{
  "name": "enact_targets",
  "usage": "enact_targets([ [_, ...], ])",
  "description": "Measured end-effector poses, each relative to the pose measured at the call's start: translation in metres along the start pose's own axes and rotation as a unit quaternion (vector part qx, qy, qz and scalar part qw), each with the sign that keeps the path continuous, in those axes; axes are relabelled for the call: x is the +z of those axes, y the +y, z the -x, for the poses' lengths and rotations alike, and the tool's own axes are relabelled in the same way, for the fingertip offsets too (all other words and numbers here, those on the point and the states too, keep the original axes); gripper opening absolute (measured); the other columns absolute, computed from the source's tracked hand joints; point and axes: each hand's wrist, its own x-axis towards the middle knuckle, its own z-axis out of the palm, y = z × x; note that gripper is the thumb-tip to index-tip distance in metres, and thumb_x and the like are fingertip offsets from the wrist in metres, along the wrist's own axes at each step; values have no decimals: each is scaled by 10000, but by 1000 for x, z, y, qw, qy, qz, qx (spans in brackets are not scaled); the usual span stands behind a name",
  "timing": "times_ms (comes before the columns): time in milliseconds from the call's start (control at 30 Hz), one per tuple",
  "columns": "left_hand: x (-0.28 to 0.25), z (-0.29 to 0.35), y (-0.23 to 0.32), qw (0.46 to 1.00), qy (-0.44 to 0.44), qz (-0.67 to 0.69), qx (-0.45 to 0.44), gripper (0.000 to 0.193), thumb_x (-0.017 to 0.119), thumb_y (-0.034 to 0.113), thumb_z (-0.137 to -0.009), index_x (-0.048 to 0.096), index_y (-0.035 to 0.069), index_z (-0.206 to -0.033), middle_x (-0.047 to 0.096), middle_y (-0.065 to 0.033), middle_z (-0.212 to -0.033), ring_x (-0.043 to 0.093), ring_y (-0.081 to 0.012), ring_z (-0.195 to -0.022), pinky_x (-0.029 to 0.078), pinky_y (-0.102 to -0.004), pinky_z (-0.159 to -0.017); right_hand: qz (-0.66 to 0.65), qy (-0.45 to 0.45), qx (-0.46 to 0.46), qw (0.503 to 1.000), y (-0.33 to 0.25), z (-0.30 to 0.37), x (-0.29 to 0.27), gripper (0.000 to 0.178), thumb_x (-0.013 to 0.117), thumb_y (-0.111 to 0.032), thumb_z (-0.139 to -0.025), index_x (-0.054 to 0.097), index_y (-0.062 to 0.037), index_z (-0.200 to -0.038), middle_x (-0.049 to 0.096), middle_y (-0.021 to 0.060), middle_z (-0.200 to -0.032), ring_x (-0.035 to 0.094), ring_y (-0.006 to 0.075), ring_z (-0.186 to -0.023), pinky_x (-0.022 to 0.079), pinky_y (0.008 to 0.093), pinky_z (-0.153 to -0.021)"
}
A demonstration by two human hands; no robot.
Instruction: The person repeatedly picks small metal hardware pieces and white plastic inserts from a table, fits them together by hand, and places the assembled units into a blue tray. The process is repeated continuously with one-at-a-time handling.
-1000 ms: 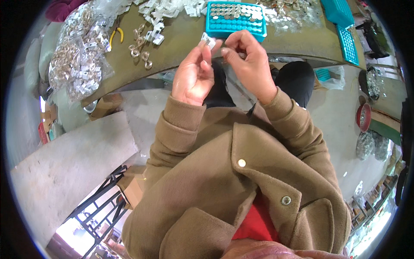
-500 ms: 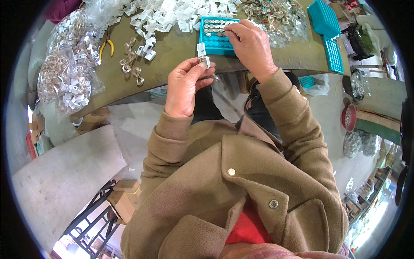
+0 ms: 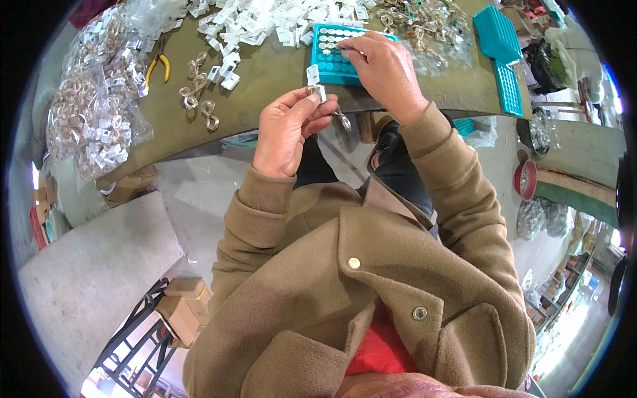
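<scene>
Since one second ago, the right hand point(image 3: 390, 76) has moved from beside the left hand point(image 3: 284, 129) to the teal tray point(image 3: 337, 79); I judge this the collection point. Left grip: narrow, holding a white plastic piece point(image 3: 320, 93) before the tray. Right grip: narrow at the metallic discs point(image 3: 331, 39); I cannot tell its contents. White parts point(image 3: 265, 25) crowd behind.

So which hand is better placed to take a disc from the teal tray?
Probably the right hand: its fingertips are already at the silver discs in the teal tray, while the left hand holds a small white case.
</scene>
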Motion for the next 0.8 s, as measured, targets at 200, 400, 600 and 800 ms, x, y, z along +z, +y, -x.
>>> enact_targets([
  [200,-4,-1,4,999,-24,15,20,296,532,56,-976,550,-77,-1240,671,-170,-1154,682,-173,-1010,586,-239,-812,32,-2,-45,998,0,2,0,141,616,-147,-877,683,-63,-969,666,124,-876,657,338,-788,528,438,-697],
  [400,-4,4,2,999,-27,-5,40,313,542,62,-977,553,-75,-1258,673,-154,-1148,680,-172,-1015,584,-234,-819,-111,-52,-2,992,-27,4,-20,119,671,-123,-859,639,-37,-936,641,113,-834,644,285,-724,519,361,-646],
  [600,0,6,0,998,-12,-44,51,312,578,73,-964,577,-53,-1249,682,-105,-1092,684,-146,-958,581,-239,-821,-163,-45,-50,984,-49,20,-14,141,671,-125,-866,594,-29,-935,600,112,-791,628,295,-703,510,360,-618],
  [800,0,8,-2,996,4,-53,65,310,609,57,-944,588,-47,-1235,681,-95,-1071,681,-139,-929,579,-247,-823,-161,-25,-63,985,-47,29,-8,60,644,-103,-865,625,-50,-885,590,106,-793,620,327,-722,504,395,-619],
])
